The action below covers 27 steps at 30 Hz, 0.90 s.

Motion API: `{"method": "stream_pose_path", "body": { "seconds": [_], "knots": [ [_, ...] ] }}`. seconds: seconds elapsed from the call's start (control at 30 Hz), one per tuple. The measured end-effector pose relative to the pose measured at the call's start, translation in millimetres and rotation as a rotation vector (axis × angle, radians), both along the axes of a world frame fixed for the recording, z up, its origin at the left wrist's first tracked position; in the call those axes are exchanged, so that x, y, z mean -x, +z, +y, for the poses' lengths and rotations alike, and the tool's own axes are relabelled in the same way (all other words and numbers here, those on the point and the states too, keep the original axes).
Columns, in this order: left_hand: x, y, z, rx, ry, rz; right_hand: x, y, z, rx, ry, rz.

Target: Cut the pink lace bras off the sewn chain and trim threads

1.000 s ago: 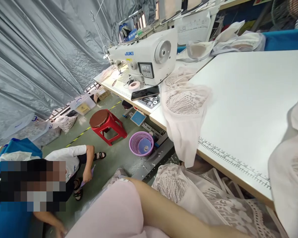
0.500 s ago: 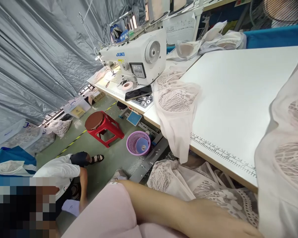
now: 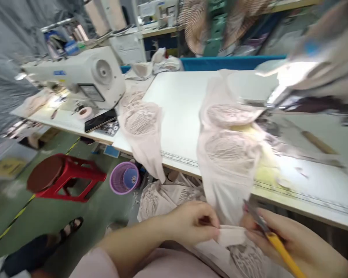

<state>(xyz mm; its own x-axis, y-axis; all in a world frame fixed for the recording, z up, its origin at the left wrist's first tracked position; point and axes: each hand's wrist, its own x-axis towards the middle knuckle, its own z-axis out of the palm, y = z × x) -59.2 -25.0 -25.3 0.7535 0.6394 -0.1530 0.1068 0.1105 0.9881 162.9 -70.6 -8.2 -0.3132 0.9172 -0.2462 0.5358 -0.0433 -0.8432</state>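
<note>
Left grip: pinched on the lower edge of the pale pink lace garment (image 3: 229,170), left hand (image 3: 191,222) just below the surface (image 3: 179,112) edge.
Right grip: right hand (image 3: 290,241) closed round a yellow-handled tool (image 3: 274,239), fingertips touching the same fabric edge.
Garment: draped over the front edge, upper part lying on top, lower end hanging to the hands.
Second garment (image 3: 142,131): hanging over the edge, further left.
Sewing machine (image 3: 84,75): far left, blurred.
Floor: purple basket (image 3: 124,177), red stool (image 3: 63,177).
</note>
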Motion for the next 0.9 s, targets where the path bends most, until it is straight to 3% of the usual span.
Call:
{"method": "stream_pose_path", "body": {
  "seconds": [0.1, 0.23, 0.4, 0.63, 0.9],
  "knots": [
    [3, 1.2, 4, 0.38, 0.04, -0.095, 3, 14.7, 10, 0.034, 0.043, -0.015],
    [2, 11.0, 7, 0.485, 0.08, -0.094, 7, 23.6, 21, 0.004, 0.051, -0.03],
    [3, 16.6, 14, 0.432, 0.086, -0.013, 5, 18.7, 22, 0.043, -0.002, 0.072],
    [22, 13.0, 25, 0.069, -0.058, 0.32, -3, 11.5, 24, 0.187, -0.14, 0.29],
    [18, 15.4, 22, 0.136, 0.111, 0.32, -6, 6.5, 29, 0.156, -0.137, 0.226]
  ]
}}
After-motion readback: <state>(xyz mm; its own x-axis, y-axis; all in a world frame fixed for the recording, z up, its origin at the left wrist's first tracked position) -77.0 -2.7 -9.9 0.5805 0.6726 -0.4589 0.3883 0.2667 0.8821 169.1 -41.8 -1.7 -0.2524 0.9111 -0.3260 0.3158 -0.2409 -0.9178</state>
